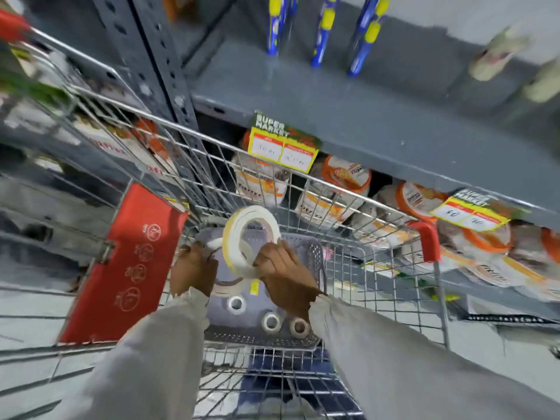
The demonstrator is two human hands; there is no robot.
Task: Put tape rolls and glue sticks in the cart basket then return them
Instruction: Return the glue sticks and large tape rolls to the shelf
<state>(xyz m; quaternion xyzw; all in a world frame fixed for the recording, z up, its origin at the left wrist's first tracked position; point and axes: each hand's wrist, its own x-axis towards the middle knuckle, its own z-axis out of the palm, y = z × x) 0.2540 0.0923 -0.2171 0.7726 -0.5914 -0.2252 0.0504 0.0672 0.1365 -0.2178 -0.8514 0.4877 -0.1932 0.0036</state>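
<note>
A grey perforated basket [315, 253] sits inside the wire shopping cart [348, 268]. My right hand [285, 268] is shut on a large white tape roll [233, 237], held upright above the basket. My left hand [192, 268] grips a smaller white tape roll [215, 244] just left of it. Three small tape rolls lie at the basket's near end: one [236, 304], a second [271, 322], a third [299, 326]. Another big roll [225, 287] lies partly hidden under my hands. A small yellow item [255, 287] shows beside it; I cannot tell what it is.
The cart's red child-seat flap [133, 259] stands at left, a red corner guard [428, 241] at right. Beyond is a grey metal shelf [394, 122] with blue-yellow tubes [321, 28], price tags [283, 150], and orange-lidded packs [345, 177] on the level below.
</note>
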